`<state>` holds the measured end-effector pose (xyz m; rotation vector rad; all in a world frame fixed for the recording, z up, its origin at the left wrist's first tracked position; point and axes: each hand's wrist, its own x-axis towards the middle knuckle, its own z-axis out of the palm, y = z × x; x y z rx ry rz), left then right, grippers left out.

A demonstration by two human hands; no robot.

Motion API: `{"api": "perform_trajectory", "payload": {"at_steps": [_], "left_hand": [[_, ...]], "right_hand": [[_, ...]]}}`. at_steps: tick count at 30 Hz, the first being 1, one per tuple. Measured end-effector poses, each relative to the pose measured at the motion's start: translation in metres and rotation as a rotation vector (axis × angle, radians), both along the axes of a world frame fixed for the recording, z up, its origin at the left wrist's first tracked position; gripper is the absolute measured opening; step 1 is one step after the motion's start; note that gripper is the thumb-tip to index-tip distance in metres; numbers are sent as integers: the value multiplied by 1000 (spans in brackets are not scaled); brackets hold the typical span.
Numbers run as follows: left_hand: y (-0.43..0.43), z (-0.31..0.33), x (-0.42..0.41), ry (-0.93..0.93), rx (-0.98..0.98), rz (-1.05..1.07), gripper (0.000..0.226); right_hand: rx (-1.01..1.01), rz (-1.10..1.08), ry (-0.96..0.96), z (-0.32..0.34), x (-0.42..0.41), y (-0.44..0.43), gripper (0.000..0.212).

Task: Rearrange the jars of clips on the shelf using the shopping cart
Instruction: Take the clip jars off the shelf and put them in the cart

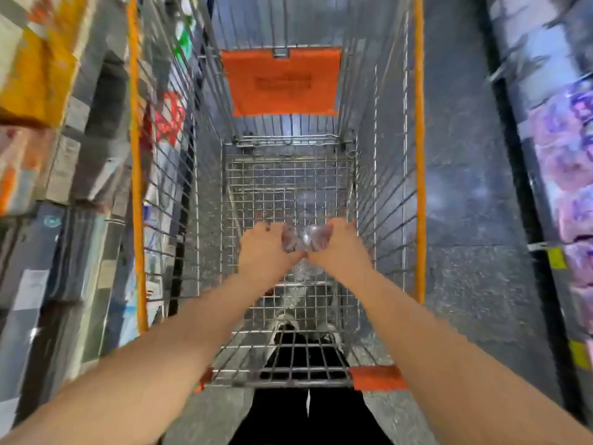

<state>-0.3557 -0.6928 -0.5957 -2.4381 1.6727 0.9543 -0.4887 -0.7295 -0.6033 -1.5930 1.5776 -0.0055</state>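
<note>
Clear jar gripped between our two hands, low inside the shopping cart.

The jar looks transparent and glossy, with pinkish-brown contents showing through its wall; blur keeps us from making out single clips or a lid. It is deep in the wire basket of the shopping cart, and we cannot tell whether it touches the mesh bottom. Our left hand curls round its left side and our right hand round its right, thumbs nearly meeting at the near edge. Both bare forearms reach down over the cart's handle end. An orange flap hangs at the far end, and stocked shelves run just beside the cart on our left.
</note>
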Motion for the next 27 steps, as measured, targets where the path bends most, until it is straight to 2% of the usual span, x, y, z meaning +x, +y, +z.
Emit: {"api": "perform_trajectory", "payload": {"at_steps": [2, 6, 9, 13, 20, 24, 27], "left_hand": [[6, -34, -3, -8, 83, -24, 67], [20, -92, -9, -22, 181, -109, 58], [23, -121, -16, -49, 190, -187, 49], [12, -150, -23, -9, 84, -141, 53], [-3, -176, -11, -23, -5, -175, 58], [-7, -183, 0, -40, -30, -226, 63], [-9, -182, 4, -45, 17, -238, 66]], "right_hand": [[82, -16, 100, -34, 0, 7, 58], [174, -12, 258, -88, -4, 25, 53], [205, -36, 359, -113, -11, 34, 51], [198, -82, 461, -133, -9, 28, 55], [172, -103, 436, -163, -4, 21, 62], [126, -198, 311, -168, -1, 18, 64], [150, -317, 193, -167, 0, 15, 78]]}}
